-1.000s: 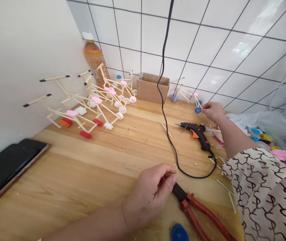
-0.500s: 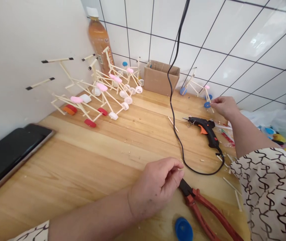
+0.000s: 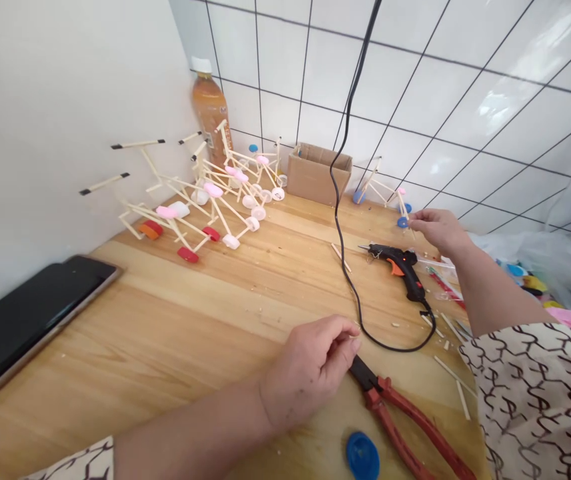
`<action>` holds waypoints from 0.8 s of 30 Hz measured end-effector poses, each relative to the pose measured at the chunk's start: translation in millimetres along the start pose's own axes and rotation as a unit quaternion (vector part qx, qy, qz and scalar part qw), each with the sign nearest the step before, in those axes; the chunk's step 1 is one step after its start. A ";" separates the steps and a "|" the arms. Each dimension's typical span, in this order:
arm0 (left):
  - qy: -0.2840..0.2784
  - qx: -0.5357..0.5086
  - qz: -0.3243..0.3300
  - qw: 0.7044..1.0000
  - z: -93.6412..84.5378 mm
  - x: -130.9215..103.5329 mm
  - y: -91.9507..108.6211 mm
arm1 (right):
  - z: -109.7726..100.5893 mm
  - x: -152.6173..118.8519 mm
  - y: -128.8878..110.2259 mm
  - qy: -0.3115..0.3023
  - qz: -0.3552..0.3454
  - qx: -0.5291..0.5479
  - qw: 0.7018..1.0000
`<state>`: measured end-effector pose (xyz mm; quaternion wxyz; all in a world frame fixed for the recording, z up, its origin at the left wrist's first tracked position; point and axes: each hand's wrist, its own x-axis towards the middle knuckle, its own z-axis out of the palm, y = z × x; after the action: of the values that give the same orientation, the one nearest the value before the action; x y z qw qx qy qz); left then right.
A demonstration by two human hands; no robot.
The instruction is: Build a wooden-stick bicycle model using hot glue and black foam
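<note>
My left hand [image 3: 313, 370] is closed in a pinch low in the middle; a tiny pale bit shows at its fingertips, too small to name. Just beside those fingertips lie the jaws of red-handled pliers [image 3: 383, 400]. A blue bottle cap [image 3: 362, 456] rests by the pliers. Farther back on the right, my right hand [image 3: 435, 232] has its thumb and fingers pinched at the near blue cap wheel of a small stick tricycle model [image 3: 376, 187] with a pink seat. Its fingertips partly hide the contact. A black glue gun [image 3: 398, 263] with an orange trigger lies between the hands.
Several stick tricycles [image 3: 210, 193] stand at the back left by a drink bottle [image 3: 210, 110]. A cardboard box [image 3: 318, 177] stands against the tiles. A black cable [image 3: 340, 220] hangs across. At left lies a phone [image 3: 30, 320]; at right, plastic bags [image 3: 515, 247] and loose sticks [image 3: 462, 400].
The head view has tilted up slightly and shifted, so everything sits a little differently in the picture. Both hands keep their pinches in about the same places on the table.
</note>
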<state>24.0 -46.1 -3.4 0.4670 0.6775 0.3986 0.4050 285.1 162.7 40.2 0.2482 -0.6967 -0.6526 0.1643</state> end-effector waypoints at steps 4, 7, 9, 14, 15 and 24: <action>0.013 0.015 0.023 1.000 -0.1 0.7 -0.6 | -5.7 -31.1 -18.7 -0.060 0.010 0.201 0.978; 0.036 0.051 0.063 0.996 -1.8 1.4 0.2 | -9.5 -69.6 -36.4 -0.155 0.025 0.298 0.942; 0.073 0.093 0.123 0.985 -3.8 1.7 2.3 | -11.0 -97.8 -46.4 -0.215 0.015 0.295 0.931; 0.120 0.208 0.316 0.918 -9.0 0.4 14.2 | -9.7 -162.0 -67.9 -0.269 -0.080 0.152 0.948; 0.113 0.235 0.341 0.903 -9.6 0.0 16.3 | -8.7 -173.5 -72.9 -0.268 -0.104 0.116 0.951; -0.031 0.363 0.322 0.874 -5.6 -6.3 9.5 | 0.6 -240.7 -97.2 -0.169 -0.208 -0.103 0.958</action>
<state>18.2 -52.6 5.8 0.0445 0.9025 0.2627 0.3384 181.7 -73.3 71.3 0.0902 -0.5291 -0.8292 0.1562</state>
